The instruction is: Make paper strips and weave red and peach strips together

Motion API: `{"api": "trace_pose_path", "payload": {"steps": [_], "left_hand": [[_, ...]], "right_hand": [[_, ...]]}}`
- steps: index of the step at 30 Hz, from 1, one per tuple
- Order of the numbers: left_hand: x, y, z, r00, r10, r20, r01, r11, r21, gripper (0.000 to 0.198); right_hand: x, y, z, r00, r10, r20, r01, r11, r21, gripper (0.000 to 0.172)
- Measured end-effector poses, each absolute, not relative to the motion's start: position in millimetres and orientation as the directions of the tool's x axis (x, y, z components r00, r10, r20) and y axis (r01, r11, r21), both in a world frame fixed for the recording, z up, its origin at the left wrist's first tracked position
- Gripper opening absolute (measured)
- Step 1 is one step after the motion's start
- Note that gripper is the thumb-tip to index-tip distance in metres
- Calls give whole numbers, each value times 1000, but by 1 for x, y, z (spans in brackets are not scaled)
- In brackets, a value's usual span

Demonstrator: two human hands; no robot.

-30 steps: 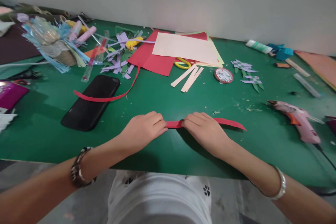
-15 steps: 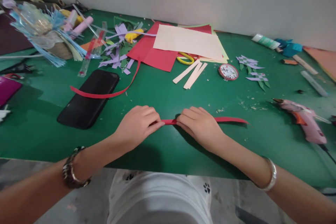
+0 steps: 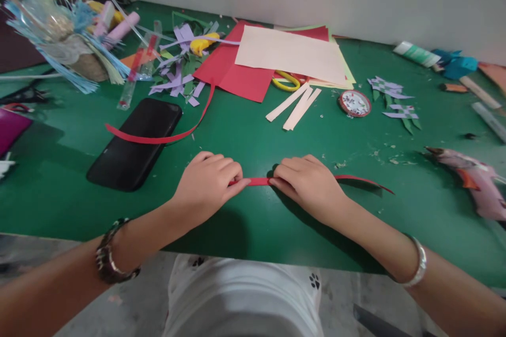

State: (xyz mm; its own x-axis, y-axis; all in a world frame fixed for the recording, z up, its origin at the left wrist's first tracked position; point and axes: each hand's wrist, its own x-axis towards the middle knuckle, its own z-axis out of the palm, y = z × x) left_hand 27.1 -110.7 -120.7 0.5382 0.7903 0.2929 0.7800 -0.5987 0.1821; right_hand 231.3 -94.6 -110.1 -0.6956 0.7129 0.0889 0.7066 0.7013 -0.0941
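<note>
A narrow red paper strip [image 3: 259,181] lies along the green table [image 3: 245,221] near its front edge. My left hand [image 3: 207,184] has its fingers curled and pinched on the strip's left end. My right hand [image 3: 306,184] presses and pinches the strip just to the right of that; the strip's free end [image 3: 366,181] runs out past it and lifts slightly off the table. Only a short piece of strip shows between the two hands.
A black phone [image 3: 136,142] and a long curled red strip [image 3: 158,138] lie at left. Red and cream paper sheets [image 3: 288,55], yellow scissors [image 3: 286,81], cream strips [image 3: 296,105], a round tape tin [image 3: 354,103], woven purple pieces [image 3: 389,97] and a pink glue gun [image 3: 472,181] lie beyond.
Both hands stay on the red strip; its free right end has lifted a little. The camera has tilted, shifting the whole scene slightly.
</note>
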Motion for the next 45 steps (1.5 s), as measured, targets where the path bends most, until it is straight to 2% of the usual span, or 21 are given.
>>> {"api": "trace_pose_path", "payload": {"steps": [7,16,24,32,45], "left_hand": [[28,-110,-119,539,789,295,786,-597,161,27],[29,-112,-118,522,807,276,813,-569,128,29],[20,-117,-119,472,851,231,837,-515,186,23],[13,-125,-116,324,938,123,893,-346,287,22],[20,-122,-107,260,966,5,951,-257,171,30]], "right_hand": [[227,-94,-105,-707,705,58,705,709,-13,23],[223,-89,-100,-698,714,-52,715,699,-7,22],[221,-90,-99,-675,731,-102,736,677,-11,19],[221,-88,-99,-675,727,-125,734,679,-18,19],[223,-90,-102,-686,723,-83,726,688,-5,20]]}}
